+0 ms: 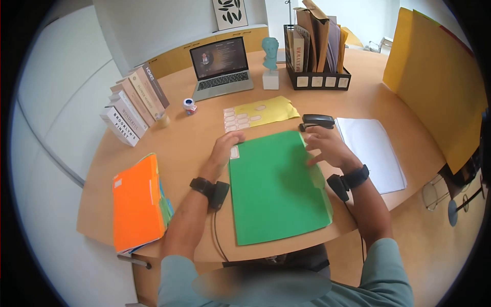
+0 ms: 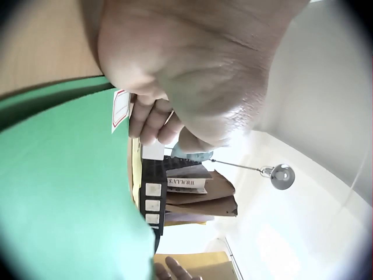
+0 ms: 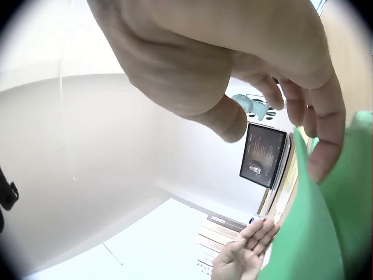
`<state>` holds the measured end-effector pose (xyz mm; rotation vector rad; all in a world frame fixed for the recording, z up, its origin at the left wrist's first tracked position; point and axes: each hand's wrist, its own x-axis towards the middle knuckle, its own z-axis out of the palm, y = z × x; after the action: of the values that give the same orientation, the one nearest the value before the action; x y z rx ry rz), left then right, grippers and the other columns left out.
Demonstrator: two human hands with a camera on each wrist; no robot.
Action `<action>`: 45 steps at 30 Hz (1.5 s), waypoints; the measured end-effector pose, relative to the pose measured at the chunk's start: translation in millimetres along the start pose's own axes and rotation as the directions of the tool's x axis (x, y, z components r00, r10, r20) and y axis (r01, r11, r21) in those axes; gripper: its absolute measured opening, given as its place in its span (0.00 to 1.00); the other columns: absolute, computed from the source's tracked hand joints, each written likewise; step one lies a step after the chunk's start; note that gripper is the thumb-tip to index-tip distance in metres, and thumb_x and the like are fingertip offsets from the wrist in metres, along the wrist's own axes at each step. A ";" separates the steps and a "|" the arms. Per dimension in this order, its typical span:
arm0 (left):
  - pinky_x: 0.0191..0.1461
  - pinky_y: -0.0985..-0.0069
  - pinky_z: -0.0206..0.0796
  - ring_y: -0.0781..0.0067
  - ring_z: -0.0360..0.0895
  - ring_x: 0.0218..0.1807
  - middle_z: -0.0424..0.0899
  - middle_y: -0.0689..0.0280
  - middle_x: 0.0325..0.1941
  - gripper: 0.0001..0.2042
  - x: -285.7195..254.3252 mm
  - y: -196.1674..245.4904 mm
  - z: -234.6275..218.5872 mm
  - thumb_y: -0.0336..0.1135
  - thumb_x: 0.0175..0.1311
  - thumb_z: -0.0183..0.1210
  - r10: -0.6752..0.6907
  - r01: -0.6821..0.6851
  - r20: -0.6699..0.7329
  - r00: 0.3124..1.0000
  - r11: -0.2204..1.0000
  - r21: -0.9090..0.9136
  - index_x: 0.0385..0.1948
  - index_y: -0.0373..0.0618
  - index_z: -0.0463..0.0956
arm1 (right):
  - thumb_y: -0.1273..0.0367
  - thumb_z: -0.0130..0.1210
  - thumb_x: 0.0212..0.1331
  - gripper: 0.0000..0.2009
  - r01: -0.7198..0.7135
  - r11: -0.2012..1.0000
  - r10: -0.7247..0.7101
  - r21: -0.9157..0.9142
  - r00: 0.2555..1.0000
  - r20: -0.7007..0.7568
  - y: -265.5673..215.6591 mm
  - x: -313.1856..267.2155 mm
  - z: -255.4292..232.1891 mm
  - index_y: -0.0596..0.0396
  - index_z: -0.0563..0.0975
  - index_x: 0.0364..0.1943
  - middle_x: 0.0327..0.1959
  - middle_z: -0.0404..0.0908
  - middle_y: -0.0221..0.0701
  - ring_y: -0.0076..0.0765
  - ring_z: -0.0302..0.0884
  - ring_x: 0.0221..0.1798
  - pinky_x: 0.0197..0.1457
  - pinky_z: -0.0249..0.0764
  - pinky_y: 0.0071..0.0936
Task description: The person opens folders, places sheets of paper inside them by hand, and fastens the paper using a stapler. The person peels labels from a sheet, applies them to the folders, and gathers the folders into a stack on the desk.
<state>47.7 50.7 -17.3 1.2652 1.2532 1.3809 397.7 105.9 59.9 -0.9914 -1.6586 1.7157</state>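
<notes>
A green folder (image 1: 279, 189) lies on the table in front of the person, with a small white label (image 1: 234, 152) at its upper left corner. The left hand (image 1: 225, 148) is at that corner, its fingers along the folder's edge beside the label (image 2: 120, 108). Over the upper right edge, the right hand (image 1: 330, 147) has its fingers spread and bent, holding nothing. In the right wrist view the folder's cover (image 3: 309, 227) stands a little apart from the part under it, close to the fingertips of the right hand (image 3: 233, 64).
Right of the folder are white papers (image 1: 371, 153) and a black stapler (image 1: 317, 122). Beyond it lies a yellow envelope (image 1: 271, 113) with labels. An orange folder stack (image 1: 135, 204) is at left. Behind are a laptop (image 1: 222, 69), books (image 1: 135, 102), a bust (image 1: 270, 56) and a file box (image 1: 319, 81).
</notes>
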 end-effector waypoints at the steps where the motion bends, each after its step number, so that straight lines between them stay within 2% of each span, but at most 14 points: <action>1: 0.65 0.68 0.68 0.63 0.78 0.57 0.80 0.54 0.55 0.18 -0.4 3.8 3.3 0.29 0.70 0.48 -0.002 0.001 0.013 1.000 0.998 0.060 0.57 0.30 0.73 | 0.61 0.53 0.71 0.24 0.012 0.999 -0.011 0.044 1.000 -0.027 -0.7 0.8 1.4 0.64 0.68 0.64 0.54 0.74 0.38 0.36 0.74 0.53 0.47 0.83 0.38; 7: 0.66 0.70 0.67 0.68 0.77 0.59 0.82 0.59 0.56 0.18 0.4 2.5 19.5 0.26 0.65 0.49 0.155 -0.173 0.082 0.985 0.934 0.312 0.55 0.31 0.75 | 0.62 0.47 0.76 0.17 0.050 0.912 -0.108 0.407 0.987 0.120 -22.7 -8.0 30.5 0.59 0.75 0.57 0.46 0.81 0.31 0.31 0.80 0.46 0.49 0.79 0.30; 11: 0.58 0.73 0.70 0.71 0.78 0.52 0.82 0.62 0.51 0.18 0.6 -1.1 5.9 0.24 0.62 0.48 0.143 -0.143 0.065 0.988 0.990 0.000 0.53 0.33 0.77 | 0.61 0.42 0.78 0.22 0.123 0.877 -0.317 0.464 0.874 0.368 -57.7 -11.7 70.4 0.63 0.65 0.67 0.63 0.76 0.40 0.37 0.75 0.62 0.63 0.74 0.39; 13: 0.48 0.77 0.71 0.75 0.77 0.43 0.82 0.65 0.45 0.15 -12.2 21.3 10.5 0.24 0.61 0.47 -0.029 0.023 -0.020 0.999 0.966 -0.259 0.47 0.38 0.79 | 0.63 0.46 0.76 0.21 0.273 0.935 -0.344 0.227 0.854 0.390 -70.3 -23.3 68.2 0.64 0.67 0.65 0.60 0.78 0.40 0.37 0.77 0.60 0.59 0.78 0.37; 16: 0.45 0.76 0.72 0.74 0.78 0.41 0.82 0.65 0.41 0.10 -11.3 6.0 -12.2 0.26 0.62 0.49 0.196 -0.187 -0.061 0.979 0.974 0.130 0.40 0.39 0.78 | 0.64 0.57 0.70 0.19 0.458 0.852 -0.395 -0.253 0.880 0.265 -65.6 -25.8 24.6 0.63 0.75 0.57 0.49 0.83 0.37 0.34 0.82 0.48 0.48 0.82 0.30; 17: 0.41 0.76 0.71 0.73 0.76 0.38 0.81 0.65 0.36 0.05 -12.7 9.6 -12.4 0.29 0.62 0.54 -0.024 -0.009 -0.057 0.998 0.858 -0.514 0.35 0.40 0.77 | 0.69 0.59 0.65 0.15 0.468 0.665 -0.500 -0.582 0.858 0.119 -58.6 -23.6 -1.9 0.64 0.78 0.51 0.40 0.85 0.43 0.37 0.83 0.43 0.46 0.79 0.34; 18: 0.41 0.76 0.71 0.73 0.76 0.38 0.81 0.65 0.36 0.05 -14.0 9.2 -15.9 0.29 0.62 0.54 -0.118 0.042 -0.054 0.991 0.683 -0.729 0.35 0.40 0.77 | 0.69 0.60 0.62 0.11 0.325 0.565 -0.521 -0.758 0.853 -0.022 -47.4 -23.2 -35.3 0.63 0.81 0.43 0.36 0.84 0.45 0.40 0.83 0.40 0.43 0.77 0.36; 20: 0.41 0.76 0.71 0.73 0.76 0.37 0.81 0.65 0.36 0.05 -16.3 4.6 -21.1 0.29 0.62 0.54 -0.044 -0.015 -0.086 0.995 0.806 -0.591 0.35 0.40 0.77 | 0.64 0.60 0.60 0.11 -0.022 0.432 -0.482 -0.902 0.839 -0.251 -12.1 -21.2 -128.6 0.59 0.83 0.35 0.37 0.84 0.48 0.52 0.83 0.41 0.43 0.77 0.42; 21: 0.41 0.76 0.71 0.73 0.76 0.37 0.81 0.65 0.36 0.05 -19.1 2.8 -23.8 0.29 0.62 0.54 -0.028 -0.031 -0.101 0.994 0.847 -0.530 0.35 0.40 0.77 | 0.62 0.62 0.57 0.13 -0.331 0.492 -0.306 -0.805 0.800 -0.516 -15.2 -37.1 -150.6 0.60 0.83 0.35 0.38 0.84 0.51 0.58 0.82 0.43 0.45 0.78 0.46; 23: 0.41 0.76 0.71 0.73 0.76 0.37 0.81 0.65 0.36 0.05 -24.4 -0.2 -28.5 0.29 0.62 0.54 -0.012 -0.044 -0.127 0.992 0.902 -0.430 0.35 0.40 0.77 | 0.59 0.65 0.52 0.19 -0.536 0.291 -0.340 -0.793 0.717 -0.609 12.5 -60.4 -206.1 0.65 0.82 0.35 0.41 0.84 0.55 0.62 0.82 0.45 0.48 0.78 0.49; 29: 0.41 0.76 0.71 0.73 0.76 0.37 0.81 0.65 0.36 0.05 -38.2 -7.6 -41.3 0.29 0.62 0.54 -0.004 -0.038 -0.197 0.980 0.978 -0.207 0.35 0.40 0.76 | 0.61 0.72 0.47 0.23 -0.590 0.523 0.057 -0.615 0.744 -0.665 28.2 -89.9 -235.0 0.67 0.82 0.41 0.38 0.86 0.48 0.45 0.85 0.42 0.45 0.77 0.41; 32: 0.41 0.76 0.71 0.73 0.76 0.37 0.81 0.65 0.36 0.05 -44.4 -7.4 -44.6 0.29 0.62 0.54 -0.004 -0.028 -0.217 0.976 0.989 -0.143 0.35 0.41 0.76 | 0.66 0.73 0.45 0.21 -0.507 0.665 0.047 -0.549 0.761 -0.647 38.8 -85.5 -239.5 0.67 0.83 0.42 0.37 0.86 0.43 0.42 0.84 0.40 0.45 0.77 0.38; 38: 0.40 0.75 0.71 0.73 0.76 0.37 0.81 0.65 0.36 0.05 -55.1 -5.7 -48.7 0.29 0.62 0.54 -0.002 -0.016 -0.243 0.970 0.997 -0.075 0.34 0.41 0.76 | 0.72 0.69 0.46 0.19 -0.389 0.692 -0.118 -0.608 0.770 -0.627 59.6 -80.0 -265.6 0.65 0.83 0.45 0.37 0.87 0.40 0.43 0.85 0.38 0.45 0.78 0.36; 45: 0.40 0.75 0.71 0.73 0.76 0.36 0.81 0.65 0.35 0.04 -64.5 -6.0 -54.2 0.29 0.62 0.54 0.003 -0.009 -0.260 0.965 1.000 -0.023 0.34 0.41 0.76 | 0.72 0.64 0.50 0.08 -0.399 0.633 -0.309 -0.663 0.655 -0.689 51.6 -86.3 -274.2 0.64 0.82 0.31 0.26 0.84 0.37 0.40 0.82 0.30 0.35 0.75 0.37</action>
<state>1.2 -18.5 -30.5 1.0966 1.4053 1.6009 675.1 192.2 29.4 -1.8450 -1.7088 0.2753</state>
